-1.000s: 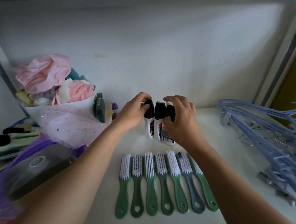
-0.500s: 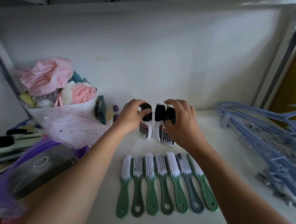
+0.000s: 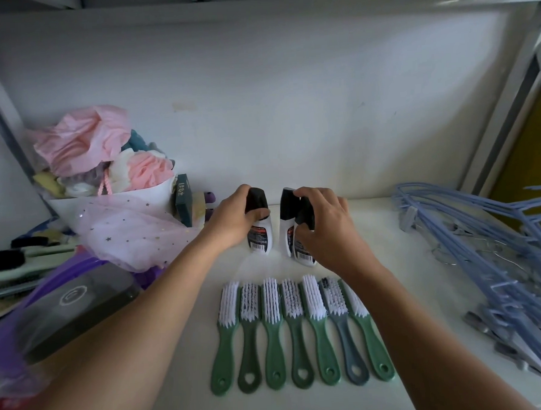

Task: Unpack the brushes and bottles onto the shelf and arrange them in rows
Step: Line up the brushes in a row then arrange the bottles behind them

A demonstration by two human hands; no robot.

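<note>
The left bottle (image 3: 259,238) has slid away from the other two since a second ago: the three stood bunched and touching, and now there is a clear gap between it and the pair of bottles (image 3: 285,229). I read that as the spacing-out step, turning a cluster into a row.

Nearest to me, the row of brushes (image 3: 297,325) lies flat on the shelf (image 3: 408,294), seven side by side with bristles pointing away and handles toward me. It looks finished and needs no touch. Just behind the row's left half, my left hand (image 3: 232,222) is wrapped round the black cap and shoulder of the left bottle, which stands nearly upright. Just behind the row's middle, my right hand (image 3: 327,230) is curled over the caps of the pair, gripping both; they lean against each other, one in front of the other, so they are not yet lined up.

I judge the next move is to part that pair and set all three level with one another, parallel to the brushes. They are top-heavy, so a careless release could tip one onto the bristles.

Left of the brushes sits a pink bouquet wrap (image 3: 129,234); right of them, blue hangers (image 3: 484,243)
</note>
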